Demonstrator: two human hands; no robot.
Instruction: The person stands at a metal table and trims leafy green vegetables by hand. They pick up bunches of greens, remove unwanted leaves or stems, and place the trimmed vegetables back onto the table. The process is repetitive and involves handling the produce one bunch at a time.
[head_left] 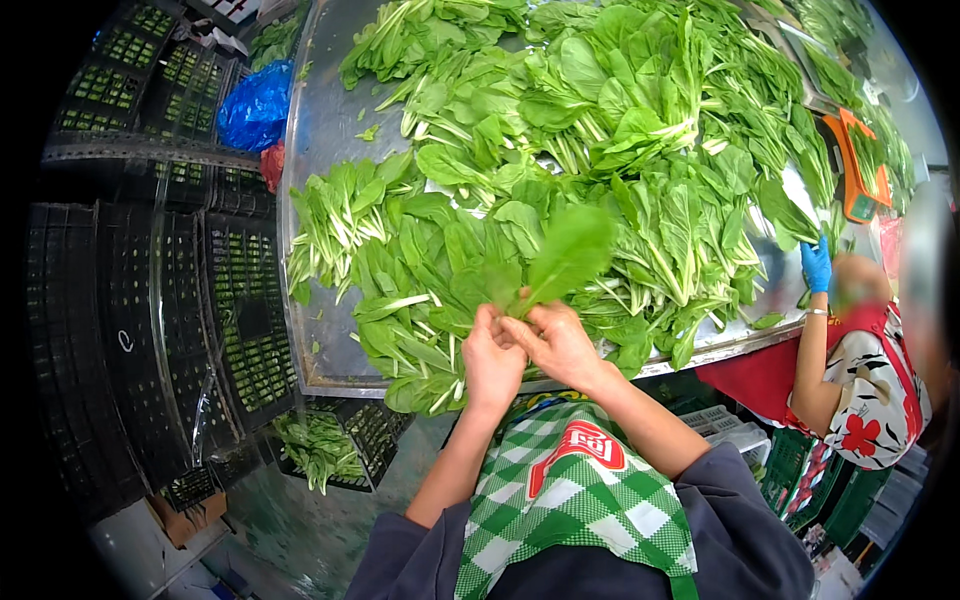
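Note:
My left hand (493, 362) and my right hand (556, 342) meet over the near edge of the metal table (335, 345). Their fingers are closed together around the base of a leafy green (572, 256), whose broad leaf points up and away to the right, partly blurred. Which fingers grip the stem is hard to see. Loose leafy greens (430, 255) with pale stems lie spread just beyond and beside my hands. A big heap of the same greens (610, 90) covers the far part of the table.
Black slatted crates (245, 300) are stacked left of the table; an open crate of greens (320, 450) stands below its near-left corner. A blue plastic bag (255, 105) lies at the left edge. On the right, a blue-gloved co-worker's hand (816, 265) holds greens near an orange scale (855, 165).

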